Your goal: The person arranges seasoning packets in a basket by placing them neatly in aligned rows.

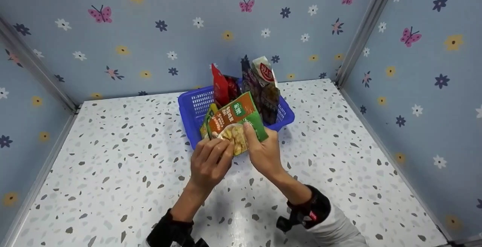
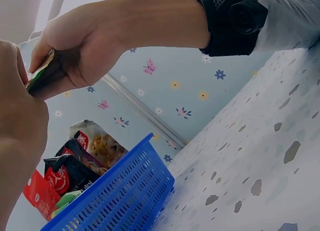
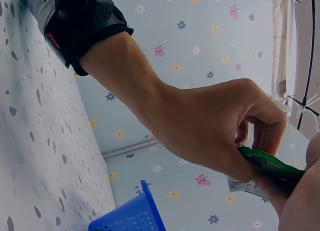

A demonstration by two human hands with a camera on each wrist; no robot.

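Note:
Both hands hold an orange and green food packet (image 1: 238, 112) with a picture of yellowish food on its front, tilted over the near side of a blue basket (image 1: 184, 117). My right hand (image 1: 265, 151) grips its right side, thumb flat across the front. At the lower left edge, the bent fingers of my left hand (image 1: 211, 160) pinch the packet. The left wrist view shows the packet's edge between the right thumb and fingers. In the right wrist view, the packet's green edge (image 3: 270, 163) shows at the left hand's fingertips.
Inside the basket stand a red packet (image 1: 221, 87), a dark packet (image 1: 248, 77) and a white-topped packet (image 1: 268, 92). A yellow-green packet (image 1: 205, 126) leans at its left front. The speckled white table (image 1: 124, 164) meets flower-patterned panels (image 1: 150, 32) at the back and both sides.

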